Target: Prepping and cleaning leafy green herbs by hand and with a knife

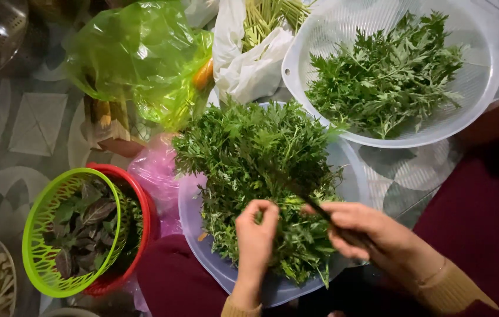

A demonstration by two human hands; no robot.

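Note:
A big heap of feathery green leaves (255,158) fills a pale translucent basin (193,220) in front of me. My left hand (255,235) pinches a sprig at the near edge of the heap. My right hand (367,232) grips a thin dark blade or stem (320,210) that points into the leaves toward the left hand. Both hands hover over the near part of the basin, a few centimetres apart.
A white colander (496,64) holding more green leaves sits at the back right. A lime green basket (41,235) of dark purple leaves rests in a red bowl (140,196) at the left. Green plastic bag (138,53), white bag of stalks (243,64), patterned floor.

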